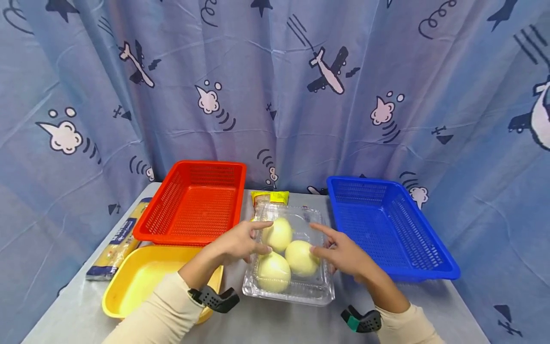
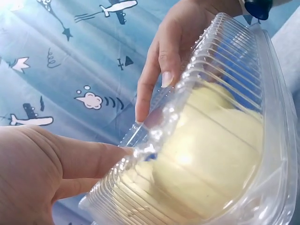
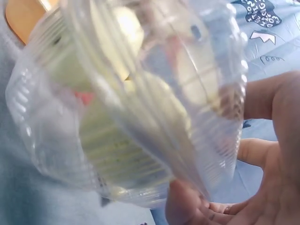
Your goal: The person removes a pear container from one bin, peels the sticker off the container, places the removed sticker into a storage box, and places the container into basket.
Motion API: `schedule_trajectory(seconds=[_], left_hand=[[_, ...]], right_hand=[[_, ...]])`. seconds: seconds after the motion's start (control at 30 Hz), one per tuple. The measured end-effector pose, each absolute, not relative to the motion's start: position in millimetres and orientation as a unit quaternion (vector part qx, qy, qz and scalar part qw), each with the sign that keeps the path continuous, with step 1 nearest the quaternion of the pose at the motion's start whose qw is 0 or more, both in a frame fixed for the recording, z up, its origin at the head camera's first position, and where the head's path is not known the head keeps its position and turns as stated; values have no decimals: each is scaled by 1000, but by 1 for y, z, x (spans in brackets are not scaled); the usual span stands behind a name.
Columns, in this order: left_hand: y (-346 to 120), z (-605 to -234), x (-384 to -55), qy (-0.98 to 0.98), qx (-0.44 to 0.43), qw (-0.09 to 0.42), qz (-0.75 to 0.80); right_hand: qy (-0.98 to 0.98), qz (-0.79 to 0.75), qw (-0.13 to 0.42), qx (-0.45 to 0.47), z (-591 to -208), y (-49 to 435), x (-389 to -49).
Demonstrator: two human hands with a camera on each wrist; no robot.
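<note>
A clear plastic clamshell box (image 1: 296, 297) is in the middle of the head view, above the grey table. Inside lie three smooth, pale yellow round things (image 1: 302, 258); whether they are fruit or buns I cannot tell. My left hand (image 1: 238, 241) grips the box's left side, with thumb and index finger over the top. On the opposite side, my right hand (image 1: 345, 253) holds it the same way. The left wrist view shows the ribbed wall of the box (image 2: 225, 61) between both hands. In the right wrist view the box is blurred, and fingers (image 3: 258, 152) bend around its edge.
A red basket (image 1: 148, 233) stands at the back left, with a yellow basin (image 1: 112, 306) in front. Beside them lies a long yellow-and-blue packet (image 1: 122, 241). To the right is a blue basket (image 1: 429, 274). A yellow-topped packet (image 1: 279, 197) lies partly hidden behind the box.
</note>
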State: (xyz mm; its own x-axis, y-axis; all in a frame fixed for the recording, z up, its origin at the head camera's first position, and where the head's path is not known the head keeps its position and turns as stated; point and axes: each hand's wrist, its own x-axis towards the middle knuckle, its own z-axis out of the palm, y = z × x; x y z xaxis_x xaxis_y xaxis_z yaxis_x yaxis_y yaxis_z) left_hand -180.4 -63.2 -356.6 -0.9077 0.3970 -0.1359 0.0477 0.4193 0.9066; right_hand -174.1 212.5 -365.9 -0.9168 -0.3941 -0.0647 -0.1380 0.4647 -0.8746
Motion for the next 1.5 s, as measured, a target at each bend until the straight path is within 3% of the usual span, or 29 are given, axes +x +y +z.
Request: schedule_trajectory(seconds=[0.23,1.17,1.5], left_hand=[[-74,-335,-179,816,114,181,538],[-154,-276,-195,819,108,214,520],[-176,-256,-206,838,103,208,495]], right_hand=[[834,-499,163,-172,-344,206,-177],[843,-464,189,-194,-289,127,-199],[859,-436,166,-212,-274,101,-209]])
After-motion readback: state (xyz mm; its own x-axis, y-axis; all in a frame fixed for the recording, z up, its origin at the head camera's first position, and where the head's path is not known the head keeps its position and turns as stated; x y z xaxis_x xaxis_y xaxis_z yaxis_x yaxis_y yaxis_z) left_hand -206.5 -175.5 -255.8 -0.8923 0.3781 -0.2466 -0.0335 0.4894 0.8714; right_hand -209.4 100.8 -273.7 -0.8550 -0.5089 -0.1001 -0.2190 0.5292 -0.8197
